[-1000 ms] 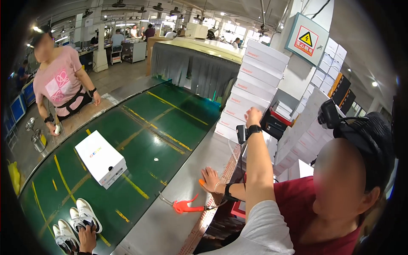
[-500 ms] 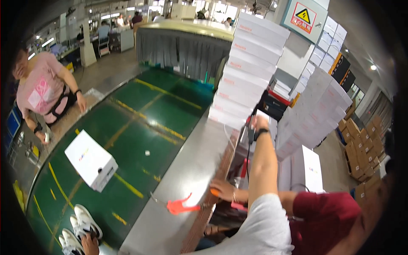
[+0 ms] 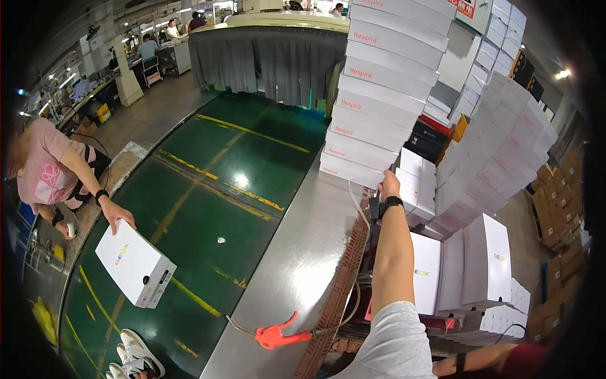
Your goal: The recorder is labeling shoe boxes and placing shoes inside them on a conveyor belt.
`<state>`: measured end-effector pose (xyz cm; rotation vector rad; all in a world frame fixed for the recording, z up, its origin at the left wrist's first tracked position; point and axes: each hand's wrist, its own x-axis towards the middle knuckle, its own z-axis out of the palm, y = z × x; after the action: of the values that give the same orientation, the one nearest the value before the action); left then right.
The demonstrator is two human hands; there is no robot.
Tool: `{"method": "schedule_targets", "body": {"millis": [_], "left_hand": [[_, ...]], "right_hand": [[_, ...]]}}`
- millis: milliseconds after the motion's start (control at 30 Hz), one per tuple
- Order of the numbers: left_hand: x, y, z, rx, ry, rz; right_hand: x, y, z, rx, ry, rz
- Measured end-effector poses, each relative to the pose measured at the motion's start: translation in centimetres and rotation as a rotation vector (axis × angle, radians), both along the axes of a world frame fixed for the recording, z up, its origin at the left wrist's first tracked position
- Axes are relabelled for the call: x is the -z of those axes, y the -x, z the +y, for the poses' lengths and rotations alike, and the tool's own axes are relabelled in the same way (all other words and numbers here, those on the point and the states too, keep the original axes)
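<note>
Near end of the green belt (image 3: 202,252): white shoes (image 3: 134,351), unboxed; left hand (image 3: 142,374) cut off at the lower edge there, grip could not be told. Right of the belt lay a red air gun (image 3: 276,336). Mid-belt: lidded shoebox (image 3: 129,265), a co-worker's hand (image 3: 118,213) on its edge. Farther up, right of the belt: right hand (image 3: 389,184), fingers curled by the box stack's (image 3: 379,85) lower corner, hold unclear; no box lifted out. Belt's far end: grey curtain (image 3: 252,63).

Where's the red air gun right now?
In the head view, the red air gun lies near the bottom, just left of centre, on the metal ledge between the green belt and your right forearm.
</note>
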<state>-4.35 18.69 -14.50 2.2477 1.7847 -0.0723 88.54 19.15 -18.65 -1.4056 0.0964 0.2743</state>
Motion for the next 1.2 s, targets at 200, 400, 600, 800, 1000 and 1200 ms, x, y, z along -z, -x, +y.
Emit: {"method": "schedule_targets", "body": {"millis": [200, 400, 600, 800, 1000, 1200], "left_hand": [[-0.1, 0.0, 0.3, -0.008, 0.047, -0.002], [-1.1, -0.4, -0.3, -0.017, 0.038, 0.036], [-1.7, -1.9, 0.7, -0.018, 0.075, 0.04], [0.3, -1.7, 2.3, 0.022, 0.031, 0.031], [3.9, 2.9, 3.1, 0.095, -0.145, -0.047], [3.9, 2.3, 3.1, 0.122, -0.104, -0.001]], "right_hand": [[0.3, -1.8, -0.6, -0.005, 0.007, 0.03], [-0.6, 1.5, -0.9, -0.058, -0.074, 0.208], [1.1, 3.2, -1.0, -0.261, -0.336, 0.3], [1.6, 8.0, 0.0, -0.176, -0.303, 0.292], [0.5, 17.0, 3.8, -0.085, -0.319, 0.304], [2.5, 20.5, 3.5, -0.079, -0.318, 0.298]]}}
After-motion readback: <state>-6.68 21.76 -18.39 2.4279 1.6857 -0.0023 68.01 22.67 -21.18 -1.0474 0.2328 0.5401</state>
